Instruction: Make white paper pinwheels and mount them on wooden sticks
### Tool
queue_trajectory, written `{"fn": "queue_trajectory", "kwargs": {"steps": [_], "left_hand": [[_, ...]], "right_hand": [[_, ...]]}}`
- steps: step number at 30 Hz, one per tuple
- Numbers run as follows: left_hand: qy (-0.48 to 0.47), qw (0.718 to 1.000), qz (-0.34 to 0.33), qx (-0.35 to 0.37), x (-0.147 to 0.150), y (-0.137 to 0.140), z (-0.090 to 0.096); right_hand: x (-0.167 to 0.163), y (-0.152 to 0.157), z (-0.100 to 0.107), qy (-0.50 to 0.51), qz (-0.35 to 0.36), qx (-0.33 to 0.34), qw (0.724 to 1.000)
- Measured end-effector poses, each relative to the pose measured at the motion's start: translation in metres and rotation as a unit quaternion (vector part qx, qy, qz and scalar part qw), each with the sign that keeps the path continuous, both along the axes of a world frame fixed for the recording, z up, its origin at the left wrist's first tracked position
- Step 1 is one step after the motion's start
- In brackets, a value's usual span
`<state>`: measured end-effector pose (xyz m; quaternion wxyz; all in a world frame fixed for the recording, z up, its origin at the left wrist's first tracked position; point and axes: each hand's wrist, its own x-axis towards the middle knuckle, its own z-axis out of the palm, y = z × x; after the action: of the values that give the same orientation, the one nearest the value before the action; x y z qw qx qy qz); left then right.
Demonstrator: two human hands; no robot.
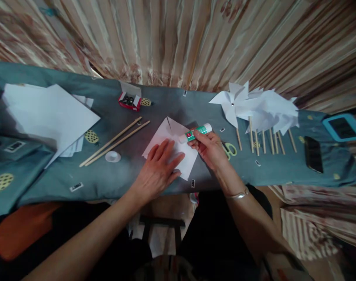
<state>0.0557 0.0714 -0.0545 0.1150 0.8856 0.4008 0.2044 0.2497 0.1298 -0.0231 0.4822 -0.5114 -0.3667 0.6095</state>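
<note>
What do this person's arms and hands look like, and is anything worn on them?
Both the left hand and the right hand are ungloved. A slim, shiny, silver-coloured bracelet circles the right wrist. The left wrist is bare, and no sleeve covers either wrist.

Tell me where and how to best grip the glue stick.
Probably best around the middle of the glue stick, coming from the right, thumb on top, as the right hand has it. It is a slim cylinder held aslant, its left end over the paper, so a mid-barrel grip should leave both ends free.
</note>
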Motion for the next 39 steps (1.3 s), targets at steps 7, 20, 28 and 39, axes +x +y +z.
{"fn": "queue_trajectory", "kwargs": {"steps": [7,20,28,39], "left_hand": [[0.014,0.999,0.018,-0.041,0.004,-0.001,0.005],[-0.005,0.998,0.030,-0.052,0.005,-0.004,0.001],[-0.005,0.998,0.028,-0.063,0.005,-0.003,0.001],[-0.010,0.998,0.029,-0.058,0.005,-0.003,0.002]], "right_hand": [[0.001,-0.002,-0.003,-0.013,0.013,-0.003,1.000],[-0.001,-0.002,-0.005,-0.141,0.052,0.048,0.988],[-0.003,-0.010,-0.001,-0.242,0.092,0.118,0.959],[-0.002,-0.013,0.007,-0.360,0.126,0.177,0.907]]}}
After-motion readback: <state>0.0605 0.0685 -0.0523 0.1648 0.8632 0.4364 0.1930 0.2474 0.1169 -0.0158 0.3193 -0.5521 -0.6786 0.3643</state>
